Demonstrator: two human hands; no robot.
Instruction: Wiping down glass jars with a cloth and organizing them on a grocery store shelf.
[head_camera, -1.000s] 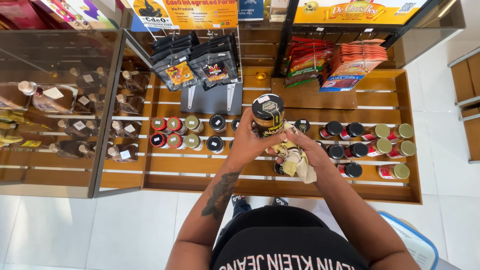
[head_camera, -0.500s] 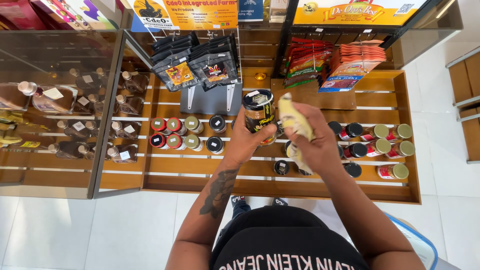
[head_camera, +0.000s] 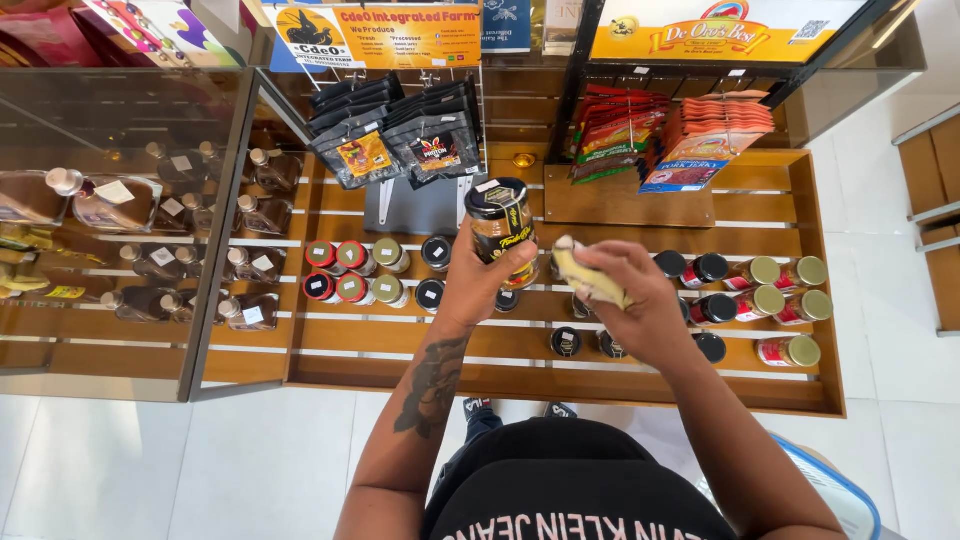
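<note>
My left hand (head_camera: 478, 285) grips a black-lidded jar (head_camera: 502, 221) with a yellow and black label, raised in front of the wooden display shelf (head_camera: 400, 340). My right hand (head_camera: 630, 300) is closed around a bunched yellowish cloth (head_camera: 585, 277), held just right of the jar, close to its side. Both hands hover above the middle rows of small jars. A tattoo shows on my left forearm.
Red-, green- and black-lidded jars (head_camera: 355, 272) stand in rows at left, and more jars (head_camera: 765, 285) at right. Black pouches (head_camera: 400, 140) and red snack packets (head_camera: 680, 140) hang above. A glass case with bottles (head_camera: 150, 240) stands at left. White tiled floor lies below.
The right hand lifted the cloth from the shelf jars up to the raised jar, then moved slightly down and right. The left hand kept the jar up, tilting it a little.
</note>
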